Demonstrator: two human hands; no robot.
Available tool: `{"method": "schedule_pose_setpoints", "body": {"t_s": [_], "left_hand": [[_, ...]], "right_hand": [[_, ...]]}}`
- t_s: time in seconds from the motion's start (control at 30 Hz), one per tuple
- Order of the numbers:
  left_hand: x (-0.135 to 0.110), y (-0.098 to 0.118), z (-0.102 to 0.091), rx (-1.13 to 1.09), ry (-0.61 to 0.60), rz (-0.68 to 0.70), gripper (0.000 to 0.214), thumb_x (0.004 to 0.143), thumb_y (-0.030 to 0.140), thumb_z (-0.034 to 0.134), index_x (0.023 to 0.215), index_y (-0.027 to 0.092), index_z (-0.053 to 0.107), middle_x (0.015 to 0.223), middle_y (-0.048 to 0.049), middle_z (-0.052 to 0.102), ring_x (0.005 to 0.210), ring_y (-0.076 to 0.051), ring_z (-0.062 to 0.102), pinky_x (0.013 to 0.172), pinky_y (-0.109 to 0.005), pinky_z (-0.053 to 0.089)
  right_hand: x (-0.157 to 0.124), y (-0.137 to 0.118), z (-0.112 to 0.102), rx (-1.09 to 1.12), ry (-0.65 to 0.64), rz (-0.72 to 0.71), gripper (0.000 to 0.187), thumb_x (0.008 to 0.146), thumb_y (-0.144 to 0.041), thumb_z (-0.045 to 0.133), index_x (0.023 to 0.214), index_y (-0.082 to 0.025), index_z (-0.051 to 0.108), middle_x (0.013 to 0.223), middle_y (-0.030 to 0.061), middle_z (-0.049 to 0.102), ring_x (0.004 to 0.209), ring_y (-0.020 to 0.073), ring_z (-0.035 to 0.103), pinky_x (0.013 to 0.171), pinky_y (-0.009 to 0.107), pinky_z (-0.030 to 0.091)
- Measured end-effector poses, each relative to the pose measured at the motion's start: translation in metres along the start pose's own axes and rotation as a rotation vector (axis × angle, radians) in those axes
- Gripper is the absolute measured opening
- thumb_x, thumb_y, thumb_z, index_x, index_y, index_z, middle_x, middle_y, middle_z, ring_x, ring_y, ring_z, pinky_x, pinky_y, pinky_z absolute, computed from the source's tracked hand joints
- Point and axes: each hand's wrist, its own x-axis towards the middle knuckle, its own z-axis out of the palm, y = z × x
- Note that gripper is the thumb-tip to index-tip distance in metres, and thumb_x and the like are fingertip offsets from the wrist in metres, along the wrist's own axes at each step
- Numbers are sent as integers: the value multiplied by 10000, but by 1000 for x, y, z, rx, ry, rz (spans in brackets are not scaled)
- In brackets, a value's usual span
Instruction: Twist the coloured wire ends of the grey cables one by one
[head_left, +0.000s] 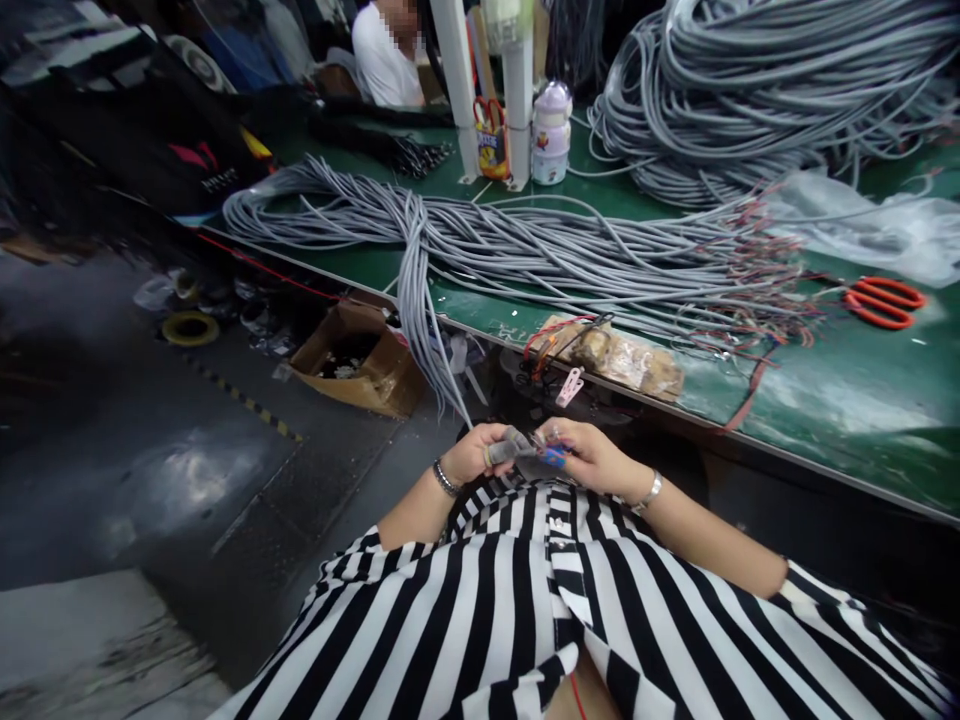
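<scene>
Several grey cables (416,290) hang over the front edge of the bench from a long bundle (525,240). One of them runs down into my left hand (480,452), whose fingers are closed around it; grey covers wrap some fingertips. My right hand (592,458) meets it in front of my striped shirt, thumb and fingers pinched together, with blue tape on one finger. What lies between those right fingertips is too small and hidden to make out. The bundle's stripped ends, with thin reddish wires (776,270), lie toward the right.
Orange-handled scissors (885,302) lie on the green bench (847,400). A taped block (615,360) and pink clip (570,387) sit at its edge. Behind are a bottle (551,135), a large cable coil (750,100) and a person (386,60). A cardboard box (367,385) stands below.
</scene>
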Motion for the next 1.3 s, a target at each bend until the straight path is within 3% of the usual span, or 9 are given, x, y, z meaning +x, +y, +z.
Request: {"method": "schedule_pose_setpoints", "body": {"t_s": [0.13,0.3,0.47,0.7,0.77,0.83,0.97,1.17,1.3], "left_hand": [[6,17,-1,174,-117,71,464,715,561,729,826,110,743,630,-72,670,497,-104,538,490,-210,428],[13,39,-1,353,-149,174,333,757,452,726,863,140,769,792,-119,723,722,-201,655,689,-296,517],[18,46,-4,453,-126,273,252,789,382,707,877,156,775,786,-119,718,721,-200,657,697,-290,505],[11,46,-8,393,10,350,264,767,409,726,846,163,779,704,-91,673,650,-175,606,637,-274,464],[9,43,-9,354,90,379,284,753,424,737,837,155,775,690,-77,659,629,-158,584,620,-261,450],[9,38,-9,318,150,401,300,751,431,740,836,145,768,703,-73,658,634,-150,581,615,-251,445],[10,28,-4,311,153,395,311,771,433,723,840,131,753,728,-73,660,660,-150,595,626,-244,453],[13,21,0,310,142,411,308,800,422,702,860,121,732,753,-63,670,674,-141,609,654,-242,475],[13,17,0,307,140,401,291,813,397,694,875,115,723,782,-68,682,704,-147,626,676,-246,491]], "right_hand": [[-10,10,0,433,-15,300,409,843,-551,586,814,-147,640,780,47,603,647,131,518,622,271,443],[-10,15,4,604,280,552,471,672,-602,728,706,-149,603,589,-29,495,510,75,362,495,228,315],[-3,18,7,635,518,656,483,604,-585,774,602,-181,509,467,-86,321,437,45,201,411,215,133],[-6,31,-3,695,752,679,469,620,-585,772,640,-181,535,429,-114,242,394,33,152,371,199,88],[-10,31,-6,751,738,671,450,653,-576,758,688,-171,565,411,-117,257,389,32,126,368,197,69],[-12,26,-6,838,643,655,430,656,-535,779,751,-171,571,453,-81,436,391,22,127,371,190,64],[-8,11,4,978,445,649,429,625,-430,834,854,-181,571,845,29,720,395,1,207,370,180,114],[5,6,15,1020,483,618,513,469,-321,923,830,-170,591,704,-4,694,556,99,586,536,220,429],[5,10,18,1028,561,607,479,488,-265,917,792,-183,555,568,-72,580,478,72,511,471,199,383]]}}
